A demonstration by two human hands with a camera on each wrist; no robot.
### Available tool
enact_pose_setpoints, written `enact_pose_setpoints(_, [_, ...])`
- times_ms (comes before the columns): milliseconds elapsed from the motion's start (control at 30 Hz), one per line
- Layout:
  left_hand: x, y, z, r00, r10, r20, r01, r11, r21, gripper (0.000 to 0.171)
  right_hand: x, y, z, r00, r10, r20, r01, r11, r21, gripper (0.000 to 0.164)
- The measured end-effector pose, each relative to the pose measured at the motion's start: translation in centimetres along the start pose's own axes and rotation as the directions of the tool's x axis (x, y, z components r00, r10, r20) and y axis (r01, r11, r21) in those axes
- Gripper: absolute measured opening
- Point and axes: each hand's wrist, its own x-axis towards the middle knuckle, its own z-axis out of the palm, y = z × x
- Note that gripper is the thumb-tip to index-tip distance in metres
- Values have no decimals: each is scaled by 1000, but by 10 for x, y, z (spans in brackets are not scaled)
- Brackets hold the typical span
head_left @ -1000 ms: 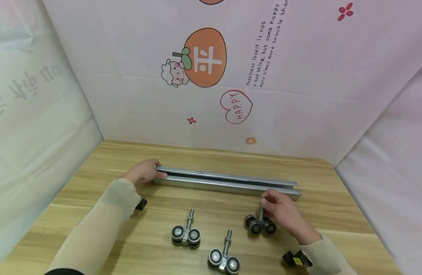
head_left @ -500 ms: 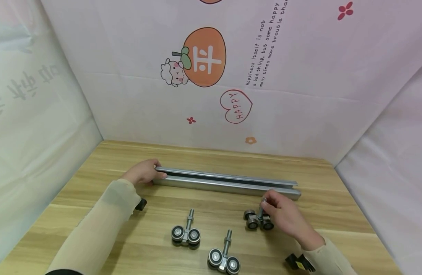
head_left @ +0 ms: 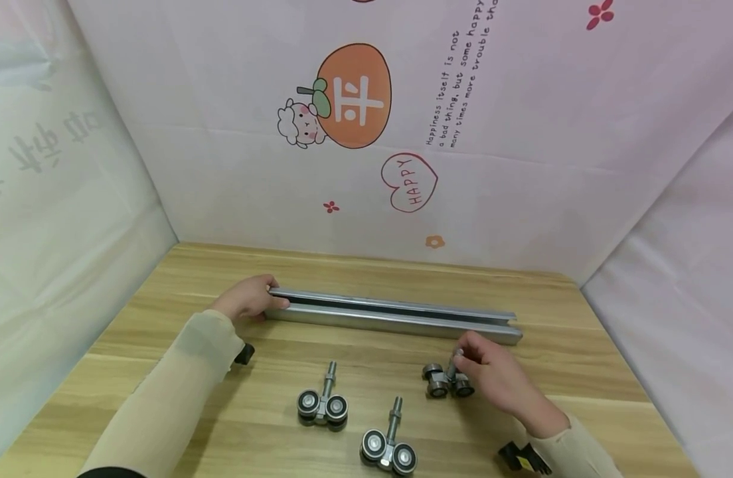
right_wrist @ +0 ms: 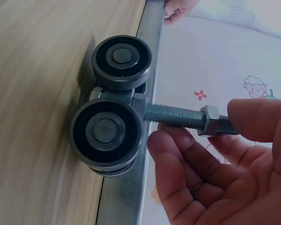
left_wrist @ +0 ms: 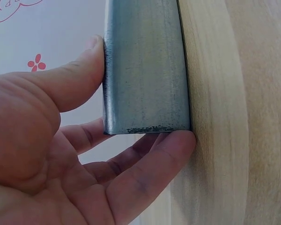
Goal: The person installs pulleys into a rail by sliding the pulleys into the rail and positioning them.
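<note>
A long steel channel rail lies on the table, slot up. My left hand grips its left end; in the left wrist view the thumb presses one side, with fingers curled at the end. My right hand pinches the threaded bolt of a roller trolley in front of the rail's right part. The right wrist view shows the trolley's black-and-silver wheels and a hex nut near the thumb. Two similar roller trolleys, one on the left and one nearer, stand with bolts pointing up.
The wooden table meets a printed white cloth backdrop at its far edge. White cloth sides rise at left and right. A black wrist-worn piece sits by the right sleeve.
The trolley in my right hand has turned and tilted slightly, its wheels shifting a little left and up. My left hand stays on the rail, and the other two trolleys stand as before.
</note>
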Motion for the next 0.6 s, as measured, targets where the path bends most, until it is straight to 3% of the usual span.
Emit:
enact_pose_setpoints(167, [-1, 1, -1, 1000, 6, -5, -6, 1000, 2, 50, -3, -5, -2, 999, 31, 24, -31, 1000, 3, 9])
enact_pose_setpoints(400, [0, 0, -1, 1000, 2, -8, -2, 1000, 8, 51, -5, -10, -1, 1000, 25, -7, -25, 997, -79, 17])
enact_pose_setpoints(600, [0, 0, 0, 1000, -23, -2, 23, 1000, 3, 50, -5, -6, 1, 1000, 5, -27, -8, 996, -92, 8])
